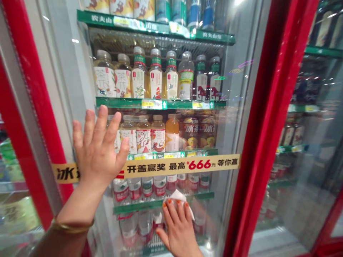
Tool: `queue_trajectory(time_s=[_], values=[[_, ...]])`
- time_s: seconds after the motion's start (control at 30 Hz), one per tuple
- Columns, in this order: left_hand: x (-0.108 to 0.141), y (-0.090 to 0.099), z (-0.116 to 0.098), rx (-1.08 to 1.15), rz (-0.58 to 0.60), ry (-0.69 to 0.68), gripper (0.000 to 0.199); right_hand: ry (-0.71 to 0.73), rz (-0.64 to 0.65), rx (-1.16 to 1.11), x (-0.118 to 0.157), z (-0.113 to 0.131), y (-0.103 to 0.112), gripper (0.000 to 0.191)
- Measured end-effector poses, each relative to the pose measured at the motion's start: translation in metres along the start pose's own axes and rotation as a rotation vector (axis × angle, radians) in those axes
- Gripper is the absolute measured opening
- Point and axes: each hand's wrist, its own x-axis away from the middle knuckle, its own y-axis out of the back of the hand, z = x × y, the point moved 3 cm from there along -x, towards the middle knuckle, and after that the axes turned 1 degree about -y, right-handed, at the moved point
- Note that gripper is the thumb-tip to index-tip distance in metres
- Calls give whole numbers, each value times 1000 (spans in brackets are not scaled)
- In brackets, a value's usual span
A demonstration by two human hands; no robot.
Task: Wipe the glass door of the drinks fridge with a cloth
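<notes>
A refrigerated cabinet's glass door (227,132) stands upright before me. My left hand (100,153) is spread flat against the glass, fingers pointing up and holding nothing, and covers part of a yellow printed strip (150,168) across the door. Lower and to the right, my right hand (179,228) presses a white tissue (177,195) against the pane. Its fingers lie over the tissue, and most of the tissue is hidden beneath them. A gold-coloured bangle (73,227) circles my left wrist.
Behind the glass, drink bottles (155,80) line several green-edged shelves (120,102). A red door frame (264,117) runs down the right side, with another red frame (40,82) on the left. More stocked shelves (324,51) show through the neighbouring door at right.
</notes>
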Motion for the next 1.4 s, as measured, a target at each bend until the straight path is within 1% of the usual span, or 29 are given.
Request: queue_trajectory(time_s=[0.03,0.1,0.17,0.2,0.23,0.27,0.33,0.4,0.43,0.47,0.5,0.57,0.63,0.67,0.7,0.73,0.8,0.87,0.93,1.0,1.03,1.1,1.13,1.2,1.23,1.27,1.33,1.37,1.4], values=[[0,1,0,6,13,14,83,-9,14,13,18,-5,0,83],[-1,3,0,23,47,50,82,-253,15,22,37,-36,4,83],[-5,4,-1,37,72,82,78,-590,-18,-9,32,-67,8,82],[-6,4,-1,40,79,99,76,-709,-38,-24,23,-74,8,82],[-5,4,-2,41,81,114,73,-760,-57,-31,11,-71,6,83],[-2,4,-4,43,74,123,73,-733,-68,-32,0,-60,2,86],[16,5,-12,50,53,105,75,-482,-37,-43,-8,-19,-7,89],[54,6,-24,39,44,42,81,-154,27,-92,8,20,-15,83],[79,7,-30,25,51,6,84,-41,48,-116,23,30,-16,78],[107,8,-35,2,59,-21,86,5,60,-125,37,30,-15,75],[136,9,-39,-12,85,-23,88,-25,58,-114,49,19,-13,75],[190,9,-44,-35,136,-33,90,-258,40,-70,54,-22,-4,81],[230,8,-46,-52,146,-5,91,-559,10,-59,34,-61,4,84],[242,8,-47,-58,137,18,92,-669,-8,-69,17,-71,7,84],[249,7,-47,-60,124,44,92,-717,-25,-80,-1,-70,9,84],[253,6,-48,-59,115,67,92,-698,-37,-83,-18,-61,10,84],[253,4,-49,-43,115,82,92,-472,-27,-72,-35,-25,6,86],[249,3,-49,-21,116,81,90,-143,14,-71,-22,8,0,84],[248,3,-49,-14,110,88,89,30,41,-65,8,10,-2,80],[249,3,-50,-21,111,96,89,-54,15,-27,30,-25,4,80],[250,3,-50,-28,113,99,89,-169,-13,-2,32,-48,9,82],[253,1,-51,-37,111,98,90,-453,-83,16,17,-83,17,82],[255,1,-51,-37,108,101,90,-571,-107,11,4,-88,18,82],[260,0,-50,-34,104,110,92,-674,-119,-13,-25,-68,15,83],[262,-1,-48,-30,105,115,92,-625,-102,-29,-36,-46,10,85],[264,-1,-47,-25,108,119,93,-515,-78,-51,-43,-21,5,86],[267,-2,-45,-15,107,122,94,-150,-8,-149,-39,24,-4,87],[269,-3,-44,-11,107,125,94,-18,23,-175,-30,34,-6,86],[269,-3,-44,-6,109,126,94,37,40,-176,-19,32,-6,84]])
